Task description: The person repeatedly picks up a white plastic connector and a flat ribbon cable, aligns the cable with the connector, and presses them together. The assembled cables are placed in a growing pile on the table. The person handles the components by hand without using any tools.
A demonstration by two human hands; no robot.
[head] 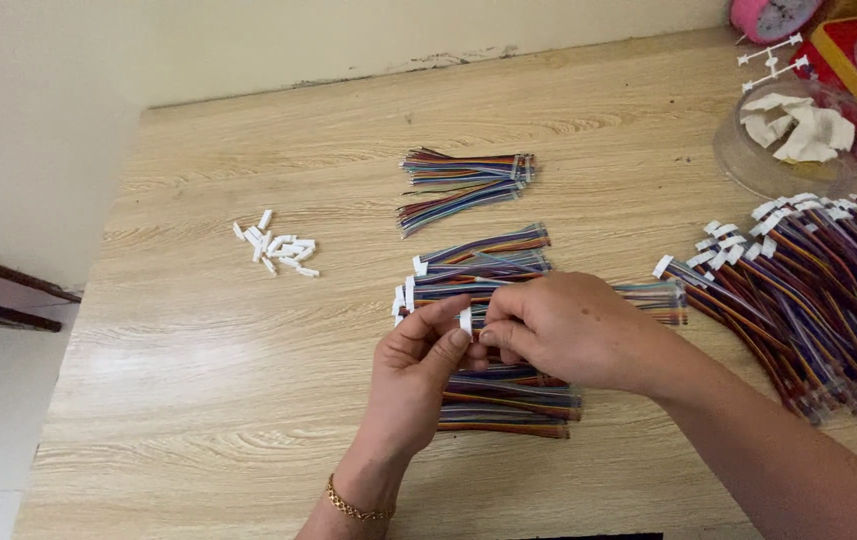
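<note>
**Wire harness work on the light wooden table**

We log a left hand [413, 365] and a right hand [558, 330], their grip pinched together on one small white plastic connector [465, 320] above the table [198, 400]. Beneath them lie flat multicoloured wire bundles [503, 400]. Loose white connector housings [276, 248] sit well apart at left; a large heap of finished multicoloured harnesses [818, 290] lies at right.

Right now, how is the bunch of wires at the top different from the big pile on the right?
The top bunch is small, and no white plugs show on it. The big pile on the right is far larger, and its ends carry white plugs. The top bunch lies alone; the pile sits by a clear bowl. Both hold many-coloured wires.
</note>
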